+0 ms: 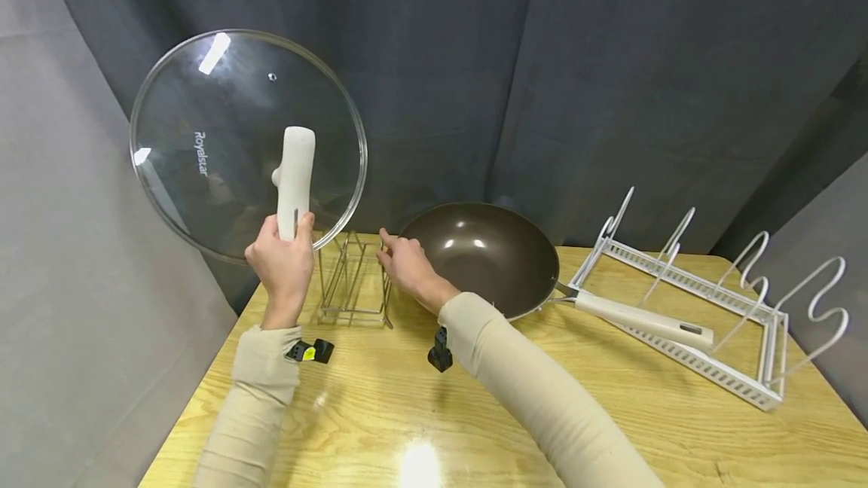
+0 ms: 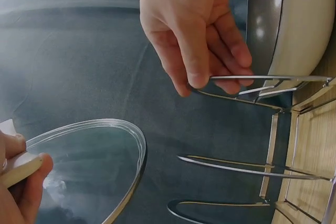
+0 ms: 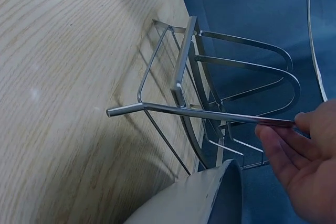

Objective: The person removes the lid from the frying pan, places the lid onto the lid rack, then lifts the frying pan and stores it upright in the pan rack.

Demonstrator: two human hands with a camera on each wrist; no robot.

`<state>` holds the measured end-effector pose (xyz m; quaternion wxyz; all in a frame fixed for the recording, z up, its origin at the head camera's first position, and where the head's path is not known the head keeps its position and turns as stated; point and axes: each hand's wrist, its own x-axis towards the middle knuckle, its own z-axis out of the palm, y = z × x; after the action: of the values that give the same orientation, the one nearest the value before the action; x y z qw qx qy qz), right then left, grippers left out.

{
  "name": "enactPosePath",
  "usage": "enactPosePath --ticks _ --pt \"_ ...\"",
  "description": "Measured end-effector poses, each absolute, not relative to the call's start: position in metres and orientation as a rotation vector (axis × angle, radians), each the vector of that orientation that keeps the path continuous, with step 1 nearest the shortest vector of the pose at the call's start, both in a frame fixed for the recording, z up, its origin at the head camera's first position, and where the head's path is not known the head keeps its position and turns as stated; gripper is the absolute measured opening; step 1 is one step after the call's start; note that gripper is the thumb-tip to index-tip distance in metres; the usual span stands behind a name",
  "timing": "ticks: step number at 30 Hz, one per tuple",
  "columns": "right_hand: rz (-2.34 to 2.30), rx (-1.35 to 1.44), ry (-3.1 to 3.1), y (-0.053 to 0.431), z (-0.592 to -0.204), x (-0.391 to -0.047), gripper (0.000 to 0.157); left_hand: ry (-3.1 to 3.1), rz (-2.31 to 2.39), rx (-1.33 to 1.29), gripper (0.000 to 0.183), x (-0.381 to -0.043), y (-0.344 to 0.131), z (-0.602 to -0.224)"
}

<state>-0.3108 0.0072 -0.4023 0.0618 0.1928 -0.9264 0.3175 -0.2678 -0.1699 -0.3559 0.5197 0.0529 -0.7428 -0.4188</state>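
My left hand (image 1: pixel 281 258) grips the lower end of the white handle (image 1: pixel 296 164) on a large round glass lid (image 1: pixel 230 111). The lid is held up on edge, its face towards me, above and left of a small metal wire rack (image 3: pixel 220 115). With thumb and fingers, my right hand (image 1: pixel 410 266) pinches the rack's right-hand upright loop near its top, as both wrist views show. The rack stands on the table, and its other loops rise apart from the hand. Close beside my right hand sits a dark-lined wok (image 1: pixel 481 247); its pale outside shows in the right wrist view.
The wok's cream handle (image 1: pixel 644 318) points right, overlapping a larger white rack (image 1: pixel 705 375) with several wavy uprights. Everything stands on a wooden table (image 1: pixel 366 413). Dark grey curtain (image 1: pixel 441 81) hangs directly behind, with lighter cloth at the left.
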Motion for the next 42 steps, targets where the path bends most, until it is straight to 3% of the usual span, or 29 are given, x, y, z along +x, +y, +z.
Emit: enactPosePath --ticks 42 --pt "0.961 0.599 -2.847 0.0 -0.404 -0.316 0.051 -2.081 -0.781 0.242 0.033 -0.271 -0.172 -0.377"
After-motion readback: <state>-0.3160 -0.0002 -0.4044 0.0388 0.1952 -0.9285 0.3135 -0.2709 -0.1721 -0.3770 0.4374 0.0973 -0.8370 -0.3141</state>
